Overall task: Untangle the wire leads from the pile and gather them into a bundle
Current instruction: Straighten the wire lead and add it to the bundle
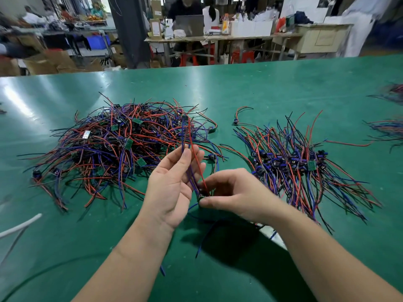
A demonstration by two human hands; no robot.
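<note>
A big tangled pile of red, blue, purple and black wire leads with small green boards (117, 147) lies on the green table, left of centre. An aligned bundle of the same leads (298, 164) lies to the right. Between them, above the table, my right hand (231, 192) pinches the small board end of one lead (192, 149). Its red and purple wires rise up past my left hand (174, 182), whose thumb and fingers pinch the purple wire near the top. Blue wires hang down below my right hand.
The green table (261, 90) stretches far ahead. More wire leads (390, 127) lie at the right edge. A white cable (19, 225) lies at the near left. Beyond the table stand desks, boxes and seated people.
</note>
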